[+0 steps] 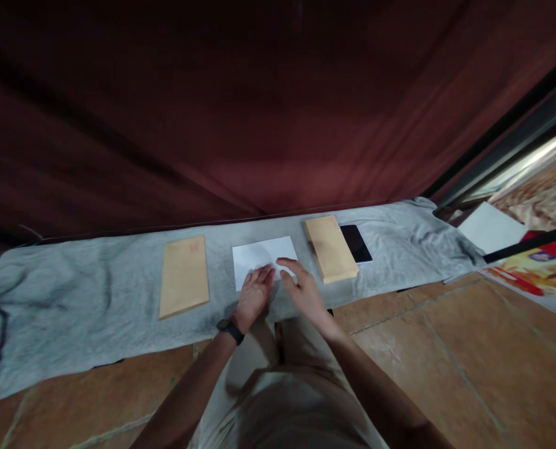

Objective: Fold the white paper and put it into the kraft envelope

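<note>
A white sheet of paper (254, 252) lies flat on the grey cloth in front of me. My left hand (254, 292), with a dark watch on its wrist, rests on the lower part of the sheet, fingers stretched out. Over the sheet's lower right corner is my right hand (302, 292), its thumb and forefinger apart and nothing visible between them. Whether its fingertips touch the paper I cannot tell. To the left lies a tan paper envelope (184, 277), and on the right is a thicker stack of tan envelopes (331, 249).
A dark-screened phone (356, 244) lies against the right stack. The grey cloth (95, 293) covers a long narrow surface, with a dark red curtain (268, 125) behind it. Tiled floor (427, 349) shows in front; a colourful printed box or sheet (540, 274) is at far right.
</note>
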`<move>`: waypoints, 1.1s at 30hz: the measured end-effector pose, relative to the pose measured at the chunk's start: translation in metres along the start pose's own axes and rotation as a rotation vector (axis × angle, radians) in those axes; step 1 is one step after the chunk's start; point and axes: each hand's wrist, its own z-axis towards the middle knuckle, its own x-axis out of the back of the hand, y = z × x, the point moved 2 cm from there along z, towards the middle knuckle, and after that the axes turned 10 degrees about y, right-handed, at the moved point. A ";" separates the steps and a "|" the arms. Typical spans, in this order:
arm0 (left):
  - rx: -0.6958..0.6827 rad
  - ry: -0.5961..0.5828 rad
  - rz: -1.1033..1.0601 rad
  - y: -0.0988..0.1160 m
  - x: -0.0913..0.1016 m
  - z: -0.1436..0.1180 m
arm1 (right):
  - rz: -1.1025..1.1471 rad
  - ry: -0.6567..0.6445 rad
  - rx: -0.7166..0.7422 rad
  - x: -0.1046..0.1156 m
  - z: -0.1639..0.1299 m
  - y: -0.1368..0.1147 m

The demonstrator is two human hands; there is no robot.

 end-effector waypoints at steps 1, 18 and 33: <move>-0.009 -0.025 0.006 0.001 0.000 -0.003 | -0.097 0.042 0.012 -0.009 0.003 0.018; 0.229 0.119 0.076 -0.014 0.021 -0.052 | -0.767 -0.091 0.279 -0.036 -0.042 0.119; 0.166 0.060 0.015 -0.009 -0.017 0.034 | -0.791 -0.054 0.328 -0.038 -0.045 0.121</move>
